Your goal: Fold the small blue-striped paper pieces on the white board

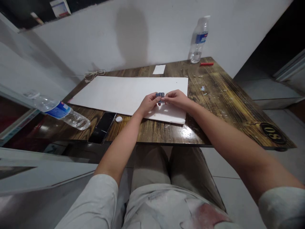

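Note:
My left hand (148,103) and my right hand (176,98) meet over the near edge of a large white sheet (119,92) on a dark wooden table (228,101). Both pinch a small blue striped object (160,95) between their fingertips, held just above the sheet. What the object is cannot be made out. Both forearms reach forward from my lap.
A water bottle (62,112) lies on its side at the table's left edge, beside a black phone (103,127) and a white cap (118,119). An upright bottle (198,39) and a red pen (206,64) stand at the back right. A small white card (159,69), a cord (94,75) and scraps (202,88) lie about.

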Available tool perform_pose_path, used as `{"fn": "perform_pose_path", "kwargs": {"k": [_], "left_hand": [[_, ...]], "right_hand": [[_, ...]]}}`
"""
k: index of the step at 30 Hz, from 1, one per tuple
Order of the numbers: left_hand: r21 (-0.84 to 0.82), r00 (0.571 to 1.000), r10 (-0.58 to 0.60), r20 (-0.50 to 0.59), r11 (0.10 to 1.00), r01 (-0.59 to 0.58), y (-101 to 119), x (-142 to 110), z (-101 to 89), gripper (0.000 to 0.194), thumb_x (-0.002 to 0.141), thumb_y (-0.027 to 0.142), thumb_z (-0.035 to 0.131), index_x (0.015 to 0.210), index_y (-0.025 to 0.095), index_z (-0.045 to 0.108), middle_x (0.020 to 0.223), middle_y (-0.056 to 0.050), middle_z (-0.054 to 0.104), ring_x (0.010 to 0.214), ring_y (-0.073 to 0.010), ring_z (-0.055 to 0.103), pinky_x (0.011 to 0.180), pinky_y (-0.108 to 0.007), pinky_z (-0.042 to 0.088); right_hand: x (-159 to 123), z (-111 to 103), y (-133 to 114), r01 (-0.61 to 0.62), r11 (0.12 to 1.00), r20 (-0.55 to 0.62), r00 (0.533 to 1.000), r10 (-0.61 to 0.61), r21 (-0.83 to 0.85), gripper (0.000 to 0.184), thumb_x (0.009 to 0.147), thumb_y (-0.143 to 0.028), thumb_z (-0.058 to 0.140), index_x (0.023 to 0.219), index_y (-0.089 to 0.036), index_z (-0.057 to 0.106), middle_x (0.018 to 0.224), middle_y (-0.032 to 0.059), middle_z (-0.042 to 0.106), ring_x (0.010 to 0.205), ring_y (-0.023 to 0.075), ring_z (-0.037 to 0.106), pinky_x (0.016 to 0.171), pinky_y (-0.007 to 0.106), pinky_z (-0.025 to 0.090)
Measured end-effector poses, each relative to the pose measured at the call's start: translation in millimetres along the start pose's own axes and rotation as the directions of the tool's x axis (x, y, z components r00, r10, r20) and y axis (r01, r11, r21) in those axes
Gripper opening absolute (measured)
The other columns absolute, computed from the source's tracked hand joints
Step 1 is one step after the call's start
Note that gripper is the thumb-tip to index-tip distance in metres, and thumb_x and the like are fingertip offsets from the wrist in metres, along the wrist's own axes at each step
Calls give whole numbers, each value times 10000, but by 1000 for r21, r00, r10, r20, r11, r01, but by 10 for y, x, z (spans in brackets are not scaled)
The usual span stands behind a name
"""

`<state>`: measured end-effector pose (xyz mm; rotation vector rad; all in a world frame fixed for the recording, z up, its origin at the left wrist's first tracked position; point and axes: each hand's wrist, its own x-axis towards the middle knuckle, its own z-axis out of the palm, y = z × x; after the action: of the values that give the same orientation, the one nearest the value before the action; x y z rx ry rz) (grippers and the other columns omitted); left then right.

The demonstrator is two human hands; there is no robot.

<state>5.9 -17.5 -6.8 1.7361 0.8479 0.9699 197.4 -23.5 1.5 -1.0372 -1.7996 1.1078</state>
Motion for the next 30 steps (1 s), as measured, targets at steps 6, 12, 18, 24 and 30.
{"fn": "perform_pose_path", "kwargs": {"k": [6, 12, 18, 24, 30], "left_hand": [[-59, 999, -40, -3, 997, 40, 4, -5, 20, 356, 804, 518, 666, 839, 164, 663, 651, -15, 592, 505, -70, 455, 471, -221, 323], [-69, 994, -104, -35, 993, 101, -4, -13, 21, 376, 785, 539, 683, 833, 166, 671, 602, -10, 576, 445, -58, 413, 429, -220, 268], [-61, 994, -106, -37, 993, 104, 2, -20, 24, 412, 763, 557, 693, 835, 152, 669, 599, -1, 582, 430, -45, 407, 417, -208, 264], [-128, 990, -102, -96, 988, 89, -6, -1, 30, 398, 754, 532, 713, 799, 141, 651, 645, -6, 605, 487, -50, 483, 443, -191, 320], [-207, 983, -132, -126, 973, 104, -24, 11, 24, 384, 756, 515, 719, 819, 142, 654, 625, 10, 583, 504, -53, 508, 450, -185, 331]], "right_hand": [[-1, 2, -1, -10, 998, -1, 1000, 10, -55, 519, 702, -647, 686, 603, -140, 634, 541, 10, 541, 516, 89, 393, 520, 278, 272], [-7, 14, 13, -12, 997, 24, 1000, 13, -72, 512, 714, -643, 683, 593, -150, 622, 527, 3, 528, 502, 81, 377, 494, 276, 268], [5, 23, 44, 2, 997, 22, 1000, 0, -73, 500, 707, -633, 695, 604, -147, 641, 551, 15, 562, 506, 85, 402, 495, 275, 284], [32, 7, 69, 64, 997, -4, 998, -65, -41, 481, 716, -624, 693, 632, -151, 658, 555, 11, 577, 526, 95, 442, 523, 265, 336], [81, -4, 104, 149, 983, -68, 988, -142, 111, 430, 739, -575, 701, 842, -158, 686, 621, 7, 607, 560, 102, 491, 561, 258, 394]]}}
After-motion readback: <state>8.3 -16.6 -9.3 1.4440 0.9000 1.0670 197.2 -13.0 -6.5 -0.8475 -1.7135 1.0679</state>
